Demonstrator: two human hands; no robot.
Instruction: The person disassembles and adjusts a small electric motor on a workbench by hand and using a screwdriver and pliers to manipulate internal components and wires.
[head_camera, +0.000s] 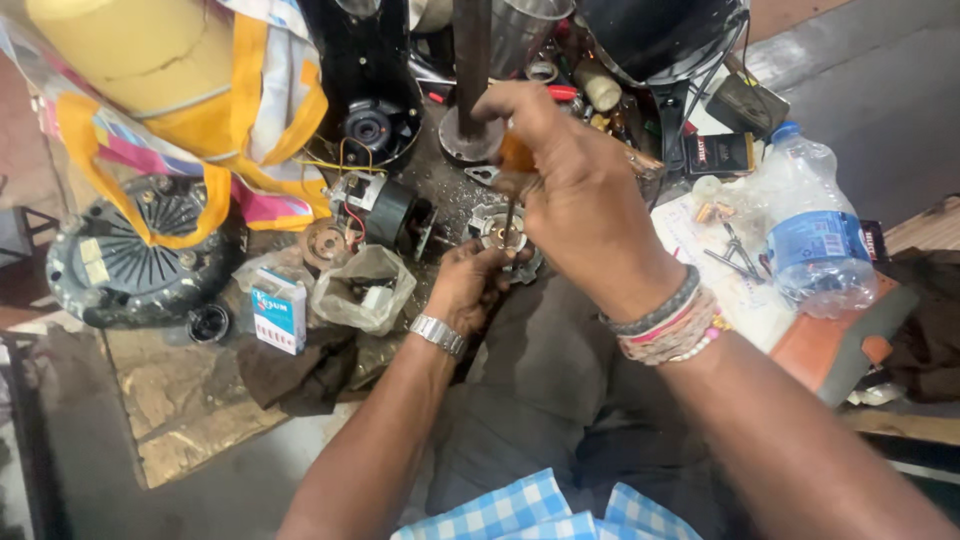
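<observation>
Right hand (575, 195) fingers gripping one orange-handled screwdriver (515, 160), tip pointing into one round metal part (503, 235), left hand (470, 285) fingers clasping that part, one water bottle (815, 230) lying nearby

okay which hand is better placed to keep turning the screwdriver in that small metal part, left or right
Right, probably. The right hand already grips the screwdriver, its tip down in the metal part. The left hand is busy steadying that part from below.
</observation>
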